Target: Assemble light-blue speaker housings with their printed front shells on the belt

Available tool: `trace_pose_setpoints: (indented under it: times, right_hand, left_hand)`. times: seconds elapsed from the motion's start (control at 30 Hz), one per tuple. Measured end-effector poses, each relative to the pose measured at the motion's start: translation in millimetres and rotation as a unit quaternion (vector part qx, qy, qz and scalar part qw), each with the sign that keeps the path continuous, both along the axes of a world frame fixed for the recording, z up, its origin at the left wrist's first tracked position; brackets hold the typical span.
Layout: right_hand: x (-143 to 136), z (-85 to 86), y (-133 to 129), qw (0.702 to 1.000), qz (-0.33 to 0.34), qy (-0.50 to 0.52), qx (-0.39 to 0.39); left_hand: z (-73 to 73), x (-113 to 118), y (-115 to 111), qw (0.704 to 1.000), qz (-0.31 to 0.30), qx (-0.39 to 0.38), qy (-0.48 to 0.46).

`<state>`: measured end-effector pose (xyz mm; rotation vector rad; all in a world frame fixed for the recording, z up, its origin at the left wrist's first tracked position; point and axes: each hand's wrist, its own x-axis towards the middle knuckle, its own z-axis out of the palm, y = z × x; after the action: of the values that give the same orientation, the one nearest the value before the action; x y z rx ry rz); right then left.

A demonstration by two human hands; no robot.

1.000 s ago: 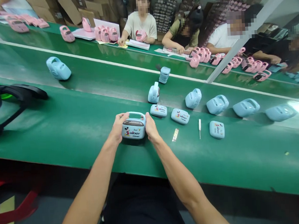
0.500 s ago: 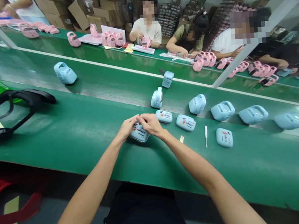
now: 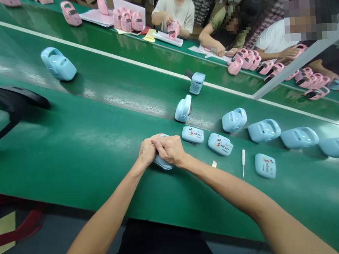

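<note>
A light-blue plastic case (image 3: 163,164) lies on the green bench in front of me, mostly covered by my hands. My left hand (image 3: 147,150) is closed around its left side. Over its top and right side curls my right hand (image 3: 171,148), fingers bent and touching the left hand. The fingertips are partly hidden. Just beyond are two similar cases with a printed cartoon mouse, the nearer-left case (image 3: 193,134) and another case (image 3: 220,144). A third printed case (image 3: 265,166) lies further right, past a white-handled screwdriver (image 3: 243,160).
Several light-blue handled housings (image 3: 264,130) line the bench's right side; another handled housing (image 3: 59,64) stands far left. A stack of blue pieces (image 3: 197,83) sits by the white rail (image 3: 119,61). A black strapped object (image 3: 21,99) is at left. Co-workers handle pink housings (image 3: 127,20) opposite.
My view has tilted down and shifted. Both hands have closed further over the case, so its printed face, visible before, is now covered.
</note>
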<state>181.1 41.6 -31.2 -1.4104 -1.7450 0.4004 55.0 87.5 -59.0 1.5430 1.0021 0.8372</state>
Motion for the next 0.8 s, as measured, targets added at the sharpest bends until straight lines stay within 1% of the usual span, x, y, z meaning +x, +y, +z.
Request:
trace_pose_setpoints:
  times: [0.07,0.13,0.17,0.23,0.27,0.3,0.37,0.4,0.43,0.47,0.53,0.57,0.6,0.67,0.8]
  right_hand:
    - [-2.2,-0.1,0.8,1.000,0.003,-0.008,-0.011]
    - [-2.7,2.7,2.9,1.000,0.020,-0.007,-0.019]
    - [-2.1,5.3,3.3,0.999,0.040,-0.001,-0.018]
    - [1.5,12.2,0.1,0.996,0.087,0.019,-0.001]
    - [4.5,15.7,-4.4,0.994,0.098,0.037,0.013]
    - [8.4,18.5,-11.3,0.993,0.093,0.061,0.028]
    - [17.9,19.7,-31.6,0.991,0.055,0.117,0.041]
    - [22.9,17.3,-44.0,0.989,0.049,0.137,0.028]
    - [27.4,13.1,-56.9,0.987,0.066,0.147,0.001]
    - [31.2,7.4,-69.6,0.983,0.103,0.147,-0.035]
    - [35.7,-5.8,-91.0,0.969,0.181,0.137,-0.102]
    - [36.6,-11.8,-98.8,0.962,0.203,0.134,-0.121]
    - [37.0,-16.6,-104.4,0.959,0.213,0.134,-0.129]
    - [37.1,-21.9,-109.6,0.959,0.213,0.140,-0.126]
    - [37.7,-18.9,-107.8,0.956,0.222,0.148,-0.118]
  left_hand:
    - [2.2,-1.7,-1.6,1.000,-0.020,-0.010,0.001]
    - [6.1,-3.1,-5.2,1.000,-0.015,-0.010,0.006]
    - [8.5,-4.2,-8.1,1.000,-0.007,0.000,0.009]
    - [12.7,-8.8,-17.0,0.999,0.008,0.043,0.014]
    - [14.2,-13.1,-23.2,0.997,0.014,0.075,0.015]
    - [15.0,-19.0,-30.5,0.994,0.016,0.110,0.012]
    - [14.4,-35.1,-48.2,0.986,0.008,0.165,-0.016]
    - [13.3,-44.6,-58.1,0.984,-0.001,0.176,-0.035]
    - [12.1,-54.2,-68.3,0.984,-0.012,0.173,-0.048]
    - [11.3,-63.2,-78.4,0.986,-0.024,0.160,-0.044]
    - [11.3,-77.1,-95.9,0.991,-0.051,0.121,0.011]
    - [12.2,-81.1,-102.5,0.992,-0.063,0.100,0.045]
    - [13.4,-83.1,-107.3,0.992,-0.072,0.082,0.071]
    - [16.5,-82.3,-111.9,0.992,-0.081,0.055,0.085]
    - [21.3,-73.9,-109.9,0.992,-0.088,0.052,0.068]
